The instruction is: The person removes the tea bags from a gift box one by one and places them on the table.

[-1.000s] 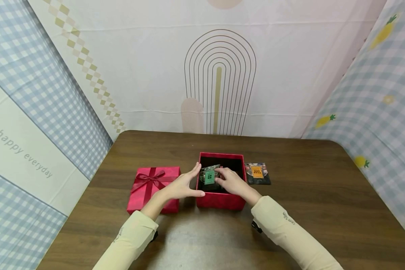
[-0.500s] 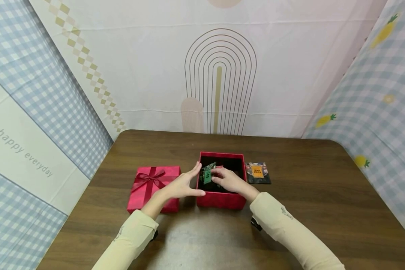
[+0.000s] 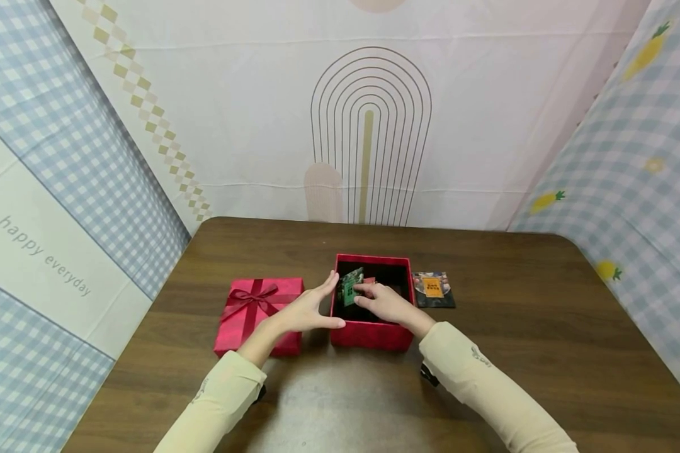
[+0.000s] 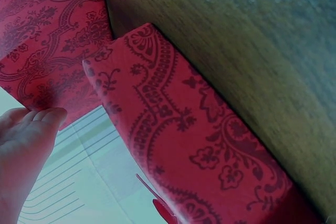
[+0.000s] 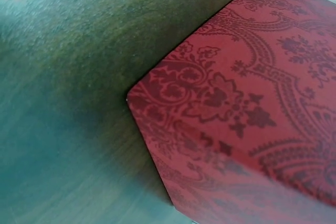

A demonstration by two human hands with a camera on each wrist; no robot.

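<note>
A red patterned gift box (image 3: 371, 336) without its lid stands mid-table, dark inside. My right hand (image 3: 390, 306) reaches into it, and its thumb and fingers pinch the right edge of a dark packet with a green label (image 3: 349, 290). That packet leans at the box's left wall. A bit of a red-labelled thing (image 3: 369, 280) shows behind the right fingers; the rest is hidden. Straight-fingered, my left hand (image 3: 308, 309) rests at the box's left side, fingertips touching it in the left wrist view. The right wrist view shows only the box wall (image 5: 236, 93) and table.
The box's red lid (image 3: 235, 330), tied with a dark red bow (image 3: 252, 301), lies to the left under my left forearm. A packet with an orange label (image 3: 433, 289) lies flat beside the box's right wall. Patterned cloths (image 3: 260, 113) hang behind the wooden table (image 3: 515, 302).
The green-labelled packet has tilted up against the left wall with my right hand, which shifted slightly left. More of the red-labelled thing shows. My left hand has stayed in place.
</note>
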